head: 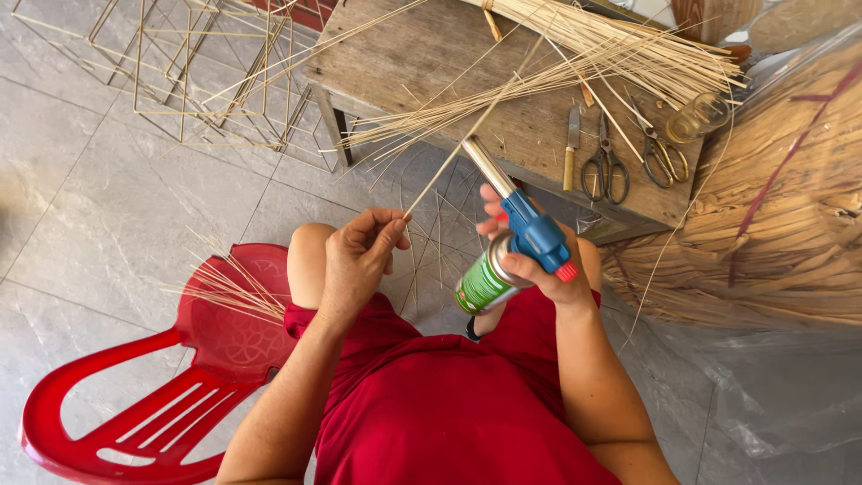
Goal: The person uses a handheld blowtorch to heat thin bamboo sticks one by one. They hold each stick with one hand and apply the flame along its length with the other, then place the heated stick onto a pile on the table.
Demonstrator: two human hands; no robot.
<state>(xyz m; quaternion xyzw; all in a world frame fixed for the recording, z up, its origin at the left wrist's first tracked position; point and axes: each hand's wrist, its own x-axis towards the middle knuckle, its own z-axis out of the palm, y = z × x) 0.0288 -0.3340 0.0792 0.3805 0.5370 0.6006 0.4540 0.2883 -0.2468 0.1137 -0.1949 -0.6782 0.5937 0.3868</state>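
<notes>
1. Pinching a thin bamboo strip [449, 160], the left hand [357, 260] has thumb and forefinger pressed together on the strip's lower end; the strip runs up toward 1 o'clock, across the torch nozzle.
2. Right hand [539, 269] has its fingers wrapped around a gas torch [510, 235]: green canister, blue head, metal nozzle pointing to 11 o'clock.
3. Wooden bench [431, 63] at 12 o'clock carries a bundle of strips [620, 49], two pairs of scissors [606, 166], a knife [572, 148] and a glass jar [699, 115].
4. Red plastic chair [144, 395] at 8 o'clock holds loose strips.
5. Strip frames [197, 72] lie on the floor at 10 o'clock.
</notes>
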